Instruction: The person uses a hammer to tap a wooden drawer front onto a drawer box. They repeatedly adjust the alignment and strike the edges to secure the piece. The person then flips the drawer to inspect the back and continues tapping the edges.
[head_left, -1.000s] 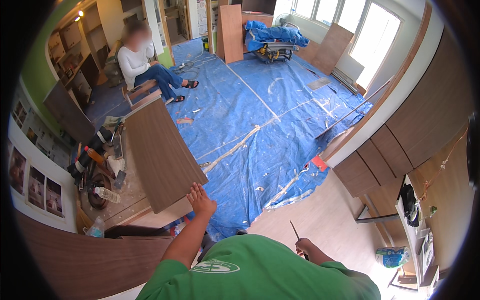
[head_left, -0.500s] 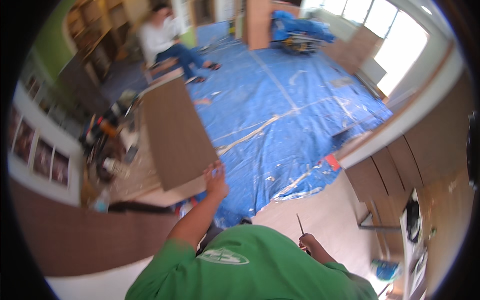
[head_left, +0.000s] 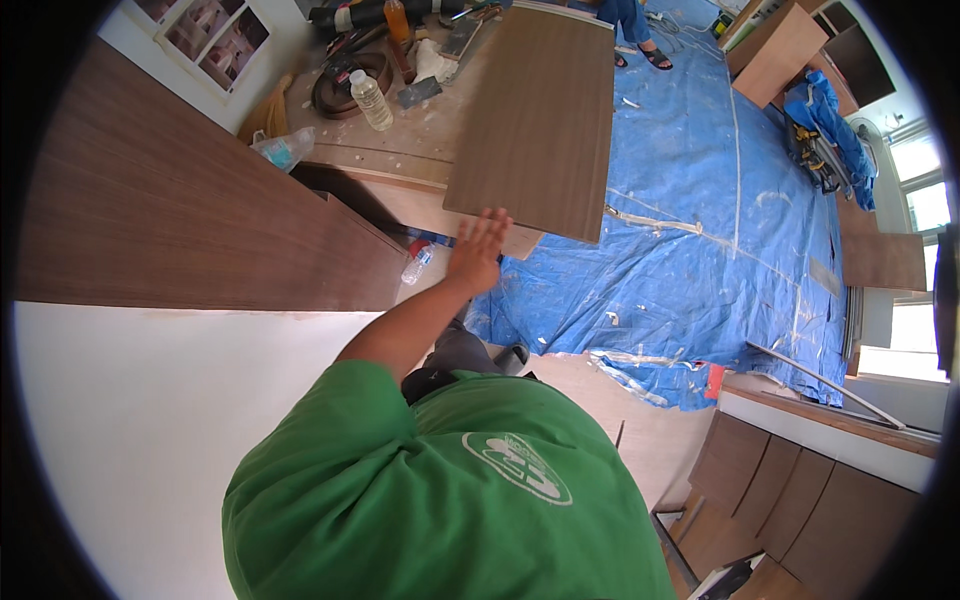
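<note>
A long brown wood-grain board [head_left: 535,120] lies on the workbench [head_left: 400,160], its near end jutting out over the bench's edge. My left hand [head_left: 478,252] rests at the board's near end, fingers stretched out and spread, the fingertips at its edge. It grasps nothing. Behind the green shirt my right hand is hidden. Only a thin dark rod [head_left: 619,436] pokes out past the shirt on that side.
On the bench stand a clear bottle [head_left: 371,100] and an orange bottle [head_left: 397,20] among scattered tools. A plastic bottle [head_left: 418,263] lies beneath. Blue tarpaulin [head_left: 680,270] covers the floor. A seated person's foot [head_left: 655,58] shows beyond the board. Brown panels [head_left: 770,480] stand at right.
The view has turned, so the bench and board appear higher and the window farther right. My left hand stays at the board's end. My right hand, earlier holding the thin rod, has gone out of sight.
</note>
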